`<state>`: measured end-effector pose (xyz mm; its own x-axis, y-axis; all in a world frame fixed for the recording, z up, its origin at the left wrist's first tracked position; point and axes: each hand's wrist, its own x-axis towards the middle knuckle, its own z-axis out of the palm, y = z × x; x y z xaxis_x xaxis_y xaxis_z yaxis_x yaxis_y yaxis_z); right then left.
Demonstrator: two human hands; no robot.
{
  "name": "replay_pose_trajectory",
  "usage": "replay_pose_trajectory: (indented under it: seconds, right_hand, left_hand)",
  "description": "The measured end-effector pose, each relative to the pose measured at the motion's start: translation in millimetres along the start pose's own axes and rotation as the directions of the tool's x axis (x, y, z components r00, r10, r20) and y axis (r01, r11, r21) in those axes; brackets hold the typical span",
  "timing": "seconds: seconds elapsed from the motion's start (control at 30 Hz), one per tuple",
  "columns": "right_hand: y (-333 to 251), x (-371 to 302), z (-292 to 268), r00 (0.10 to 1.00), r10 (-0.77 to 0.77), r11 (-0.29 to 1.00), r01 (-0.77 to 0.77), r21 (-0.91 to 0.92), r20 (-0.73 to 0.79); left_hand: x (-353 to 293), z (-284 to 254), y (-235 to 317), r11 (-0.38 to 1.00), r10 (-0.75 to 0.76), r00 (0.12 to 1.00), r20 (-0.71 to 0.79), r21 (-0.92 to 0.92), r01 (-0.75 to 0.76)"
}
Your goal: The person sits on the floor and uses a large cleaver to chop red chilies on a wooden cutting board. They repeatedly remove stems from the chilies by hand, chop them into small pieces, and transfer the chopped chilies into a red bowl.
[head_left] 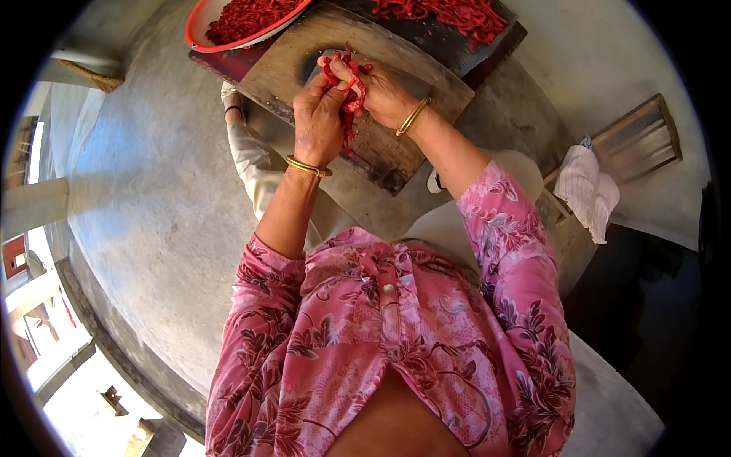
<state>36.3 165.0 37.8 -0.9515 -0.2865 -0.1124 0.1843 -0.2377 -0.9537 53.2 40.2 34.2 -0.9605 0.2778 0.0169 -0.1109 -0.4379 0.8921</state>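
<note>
The left hand (pixel 317 126) and right hand (pixel 388 97) were together above a wooden board (pixel 278 76), their fingers gripping red chillies (pixel 355 101), some dangling below the fingertips. Beyond the fingers, leftward, sat a red-rimmed basin (pixel 198 28) of red pieces (pixel 247 17); beyond them, rightward, lay a red heap (pixel 461 14).

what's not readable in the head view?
All head view:
1) Exact count of held red chillies: hidden by the left hand, right hand and their own overlap.
2) Basin: far side cut off by the top edge.
3) Chilli pile: also cut off there.
4) Chair: partly hidden by the cloth.
</note>
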Motion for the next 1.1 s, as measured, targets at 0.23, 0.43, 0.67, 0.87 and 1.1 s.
replay_pose_trajectory:
  seconds: [0.23, 0.43, 0.67, 0.87, 1.1]
  right_hand:
    - [16.7, -6.4, -4.7, 0.982, -0.093, 0.990, 0.073, -0.123, -0.166]
    - [10.1, -23.8, -3.9, 0.982, 0.073, 0.962, -0.115, -0.246, -0.173]
    - [16.8, -26.4, -7.2, 0.996, 0.085, 0.934, -0.092, 0.346, 0.037]
    - [26.0, -25.2, -5.4, 0.996, 0.004, 0.989, 0.009, 0.145, -0.091]
    - [35.8, -20.6, -3.8, 0.979, 0.021, 0.978, 0.022, 0.207, -0.202]
  left_hand:
    - [3.0, -21.2, -6.6, 0.987, -0.061, 0.996, -0.066, 0.141, 0.070]
    - [-2.4, -30.1, -3.7, 0.907, 0.000, 1.000, 0.025, 0.420, -0.010]
    - [3.1, -37.3, -4.3, 0.663, 0.171, 0.976, 0.137, 0.716, -0.217]
    - [3.5, -37.0, -3.8, 0.639, 0.057, 0.973, 0.223, 0.741, -0.207]
    - [5.7, -33.5, 1.9, 0.453, 0.172, 0.895, 0.411, 0.774, -0.443]
